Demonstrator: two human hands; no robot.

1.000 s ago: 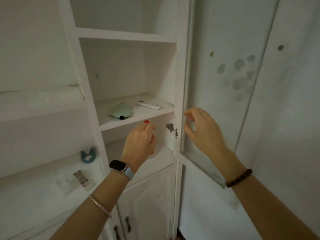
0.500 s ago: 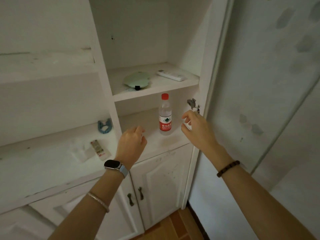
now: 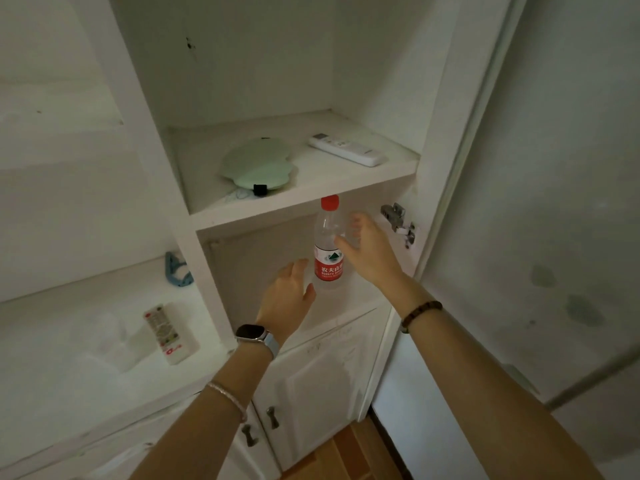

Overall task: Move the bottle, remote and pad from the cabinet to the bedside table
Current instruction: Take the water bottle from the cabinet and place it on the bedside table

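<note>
A clear water bottle [image 3: 328, 242] with a red cap and red label stands upright on the lower shelf of the white cabinet [image 3: 301, 206]. My right hand [image 3: 369, 251] is spread beside it, thumb touching its right side, fingers behind it. My left hand [image 3: 287, 297] hovers open just left of the bottle's base, apart from it. On the shelf above lie a pale green pad [image 3: 258, 166] with a black plug at its front and a white remote [image 3: 348, 149] to its right.
The cabinet door [image 3: 540, 202] stands open at the right, its hinge [image 3: 398, 220] close to my right hand. On the counter at left lie a second remote [image 3: 168, 332] with coloured buttons and a blue clip [image 3: 176, 271]. Lower doors with handles sit below.
The view has moved closer to the cabinet. My right hand has reached in from the shelf's front edge to the bottle's side, and my left hand has moved up toward the bottle's base.
</note>
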